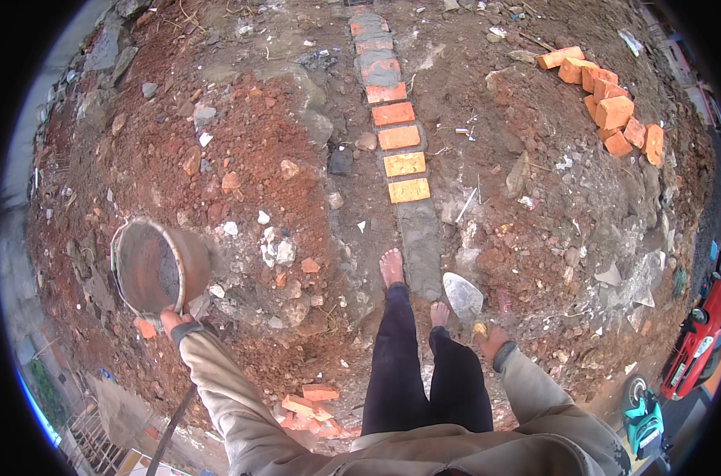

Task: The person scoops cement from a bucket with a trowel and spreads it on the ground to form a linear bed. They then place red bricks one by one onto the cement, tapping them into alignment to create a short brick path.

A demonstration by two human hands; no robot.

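My left hand (178, 317) grips the rim of a round bucket (192, 254), which is tilted so that its mostly bare inside shows, with some grey residue. In my right hand (491, 339) is a trowel (463, 295), its pale pointed blade held just right of my feet. Between and ahead of my feet runs a strip of wet grey mortar (420, 238). Farther along that strip lies a row of orange bricks (398, 137), set crosswise with gaps between them; the far ones are smeared with mortar.
A heap of loose bricks (612, 111) lies at the far right. More bricks (311, 408) are piled near my left side. Rubble and reddish soil (273, 135) cover the uneven ground. At the right edge stand a red car (700, 341) and a teal scooter (644, 424).
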